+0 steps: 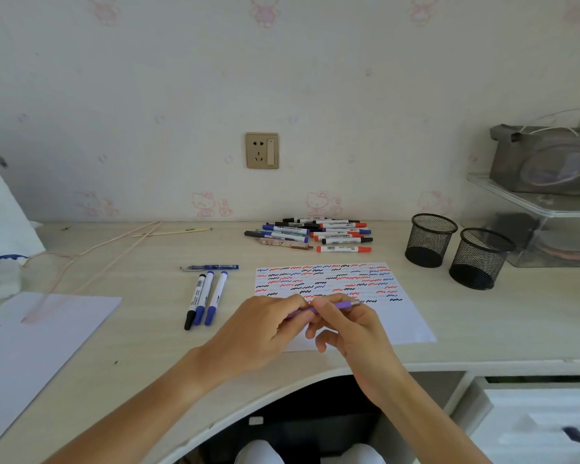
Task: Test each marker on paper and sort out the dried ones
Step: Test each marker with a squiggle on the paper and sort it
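Note:
Both hands hold a thin purple pen (340, 306) level above the near part of the test paper (406, 319). My left hand (265, 329) pinches its left end and my right hand (344, 324) grips the middle; a metal tip sticks out to the right. The paper carries several rows of red, blue and black squiggles. A pile of several markers (315, 233) lies behind the paper by the wall. To the left of the paper lie three capped markers (205, 298) side by side, with a blue pen (210, 267) across above them.
Two black mesh pen cups (431, 239) (481, 257) stand at the right, before a clear plastic shelf (533, 209) bearing a grey bag. Another sheet of paper (31, 343) lies at the left, with a thin cord (91, 252) and a wooden stick (171, 232) behind it.

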